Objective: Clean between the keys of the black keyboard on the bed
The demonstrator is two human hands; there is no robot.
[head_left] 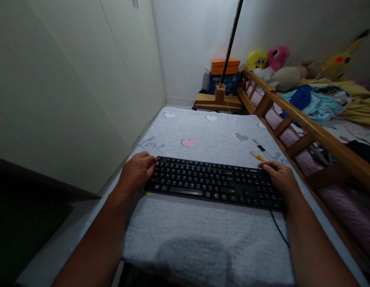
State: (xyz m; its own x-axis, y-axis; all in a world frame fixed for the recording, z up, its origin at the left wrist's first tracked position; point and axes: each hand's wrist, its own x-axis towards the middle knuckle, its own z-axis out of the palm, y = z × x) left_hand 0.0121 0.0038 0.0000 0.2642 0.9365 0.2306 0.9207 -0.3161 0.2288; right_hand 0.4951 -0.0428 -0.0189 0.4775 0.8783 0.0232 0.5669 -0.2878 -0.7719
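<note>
A black computer keyboard (196, 177) lies across the cloth-covered table, its keys facing up and its spacebar side toward me. My left hand (139, 169) grips its left end, fingers closed at the upper corner. At the other end, my right hand (279, 177) holds the right edge, thumb and fingers closed round the upper right corner. A black cable (279, 229) runs from under the keyboard toward my right forearm. Just beyond my right hand rest a brush with a yellow handle (257, 156) and a thin tool with a black part (261, 148).
The table's grey cloth (202, 227) has heart prints. A wooden bed rail (307, 131) runs along the right side, with clothes and plush toys behind it. White cabinet doors (83, 71) stand on the left. A wooden stand (219, 99) with a black pole and boxes is at the back.
</note>
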